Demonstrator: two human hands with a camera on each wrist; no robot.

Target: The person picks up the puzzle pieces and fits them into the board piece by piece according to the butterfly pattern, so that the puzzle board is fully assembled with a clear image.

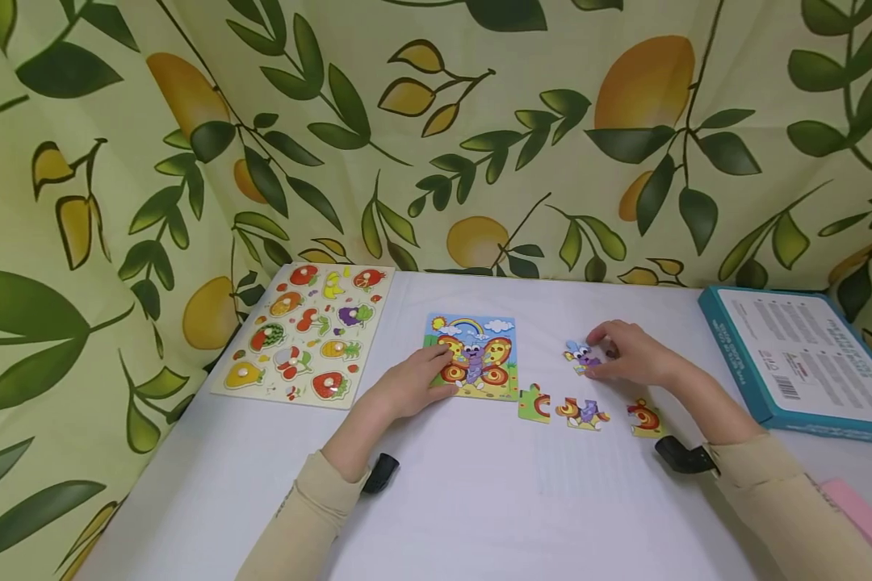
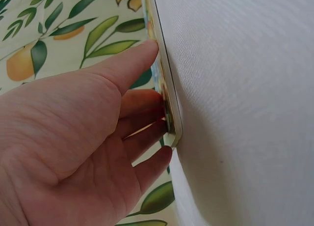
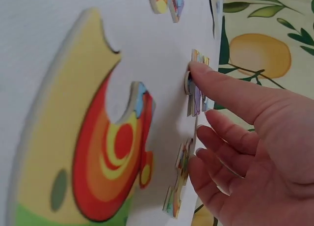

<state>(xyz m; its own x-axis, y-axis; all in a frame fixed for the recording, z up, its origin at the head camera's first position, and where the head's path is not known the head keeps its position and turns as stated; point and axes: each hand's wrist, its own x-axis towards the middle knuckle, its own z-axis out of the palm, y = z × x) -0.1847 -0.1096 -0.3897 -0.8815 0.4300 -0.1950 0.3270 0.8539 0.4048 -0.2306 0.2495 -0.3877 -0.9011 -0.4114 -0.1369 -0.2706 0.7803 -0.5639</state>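
Note:
My left hand (image 1: 414,379) rests on the left side of a small butterfly puzzle board (image 1: 480,321), its fingertips over the board's edge and thumb along the near edge. In the left wrist view the board (image 2: 171,103) lies flat on the cloth. My right hand (image 1: 628,355) pinches a puzzle piece (image 1: 580,352) with the butterfly's face between thumb and index finger. Under those fingers lies another piece (image 3: 180,179), partly hidden by the hand. Nearer me are a green piece (image 1: 534,406), a purple-bodied piece (image 1: 584,413) and a red-ringed wing piece (image 1: 647,420).
A fruit peg board (image 1: 294,335) lies at the left of the white-covered table (image 1: 480,500). On the right stands a teal-edged box (image 1: 807,363) with a printed white face, and a pink item (image 1: 857,512) lies nearer. Leaf-patterned curtains (image 1: 436,177) hang behind and at the left.

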